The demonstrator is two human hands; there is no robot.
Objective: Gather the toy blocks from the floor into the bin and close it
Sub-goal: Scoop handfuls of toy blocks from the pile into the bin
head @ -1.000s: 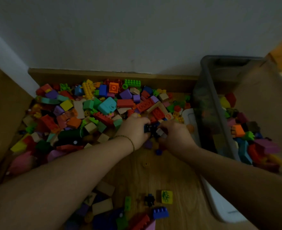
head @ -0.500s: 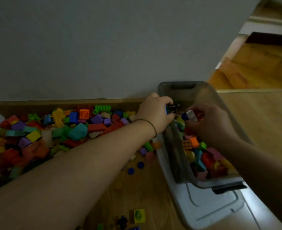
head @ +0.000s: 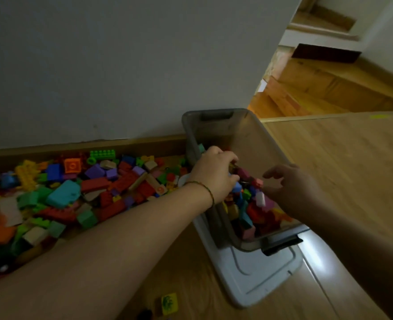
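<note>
The bin (head: 248,137), a smoky see-through tub, stands on the floor (head: 343,172) against the wall (head: 121,65), open at the top and resting on its pale lid (head: 258,276), which lies flat beneath it and juts out toward the viewer. The bin is partly filled with a jumble of blocks (head: 248,213) in red, blue, pink and yellow. Left of the bin, along the baseboard (head: 121,144), a far larger heap of blocks (head: 75,188) is spread over the floor, reaching up to the bin's left wall. The left hand (head: 214,174) reaches across the bin's left rim, its fingers curled down over the blocks inside; a thin bracelet (head: 206,189) circles the wrist. Whether those fingers hold a piece cannot be told, since their tips are turned away and the light is dim. The right hand (head: 292,188) hovers over the bin's right side, fingers spread apart and relaxed, holding nothing. Just under its fingertips is a small whitish block (head: 261,199), and whether it lies on the others cannot be told. Nearer the viewer, a lone yellow block (head: 169,301) with a green print lies on the floor, well apart from the heap and near the corner of the lid.
</note>
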